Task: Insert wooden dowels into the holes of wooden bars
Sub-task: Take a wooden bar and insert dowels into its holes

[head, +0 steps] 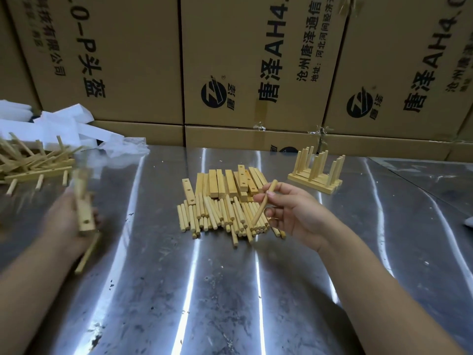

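My left hand (pixel 65 221) grips a wooden bar (pixel 83 208) with holes; a dowel (pixel 88 252) sticks out below it, and the whole is motion-blurred. My right hand (pixel 294 213) pinches a single dowel (pixel 263 203) between thumb and fingers above the pile. Several loose dowels (pixel 220 219) lie in a heap on the metal table, with several bare bars (pixel 227 184) stacked just behind them.
A heap of bars fitted with dowels (pixel 33 160) lies at the far left. Another set with upright dowels (pixel 316 171) stands at the back right. White wrapping (pixel 76 131) lies behind the left heap. Cardboard boxes (pixel 256 67) wall off the back of the steel table (pixel 230 290).
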